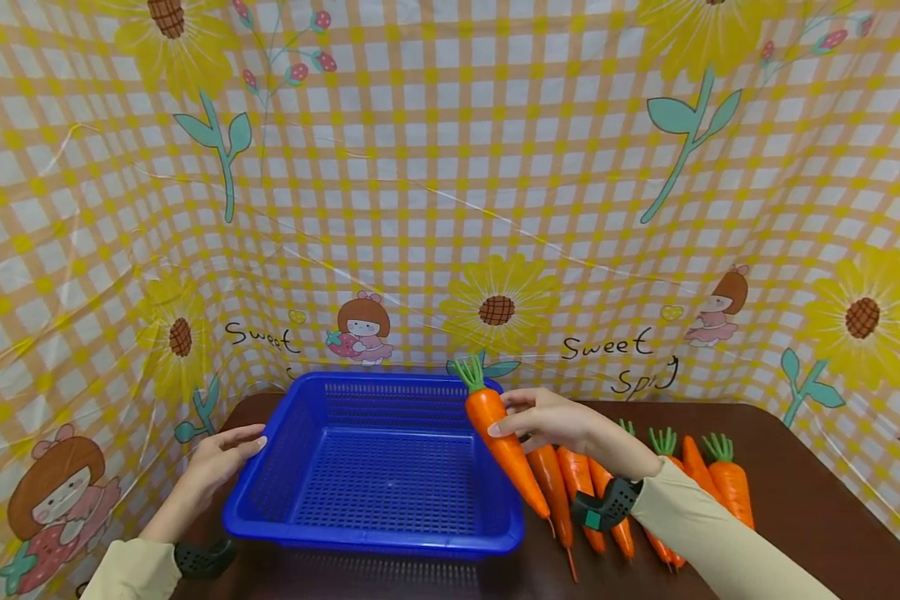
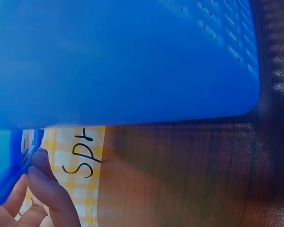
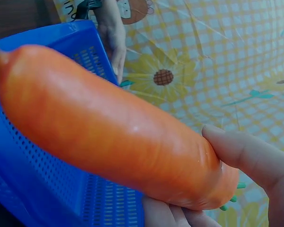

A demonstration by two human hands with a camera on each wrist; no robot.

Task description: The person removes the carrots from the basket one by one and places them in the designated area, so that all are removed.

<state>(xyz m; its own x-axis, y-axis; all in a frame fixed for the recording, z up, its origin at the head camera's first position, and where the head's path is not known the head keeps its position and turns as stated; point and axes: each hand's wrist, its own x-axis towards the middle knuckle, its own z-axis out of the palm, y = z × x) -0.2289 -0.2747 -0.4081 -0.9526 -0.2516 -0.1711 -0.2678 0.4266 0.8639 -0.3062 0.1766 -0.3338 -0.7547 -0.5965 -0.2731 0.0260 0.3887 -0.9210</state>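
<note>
An orange carrot (image 1: 506, 450) with short green stems is held by my right hand (image 1: 551, 421), thumb on one side and fingers on the other. It slants over the right rim of a blue plastic basket (image 1: 375, 537), stems up and tip down. The right wrist view shows the carrot (image 3: 113, 127) close up, with the thumb (image 3: 246, 151) pressed near its stem end. My left hand (image 1: 213, 467) is at the basket's left rim. In the left wrist view, thumb and fingers (image 2: 52, 189) pinch the rim's edge, partly hidden.
Several carrots (image 1: 581, 492) lie on the dark brown table (image 1: 802, 500) right of the basket, some beneath my right forearm. More carrots (image 1: 731, 483) lie farther right. A checked, sunflower-printed cloth (image 1: 420, 208) hangs behind and at both sides.
</note>
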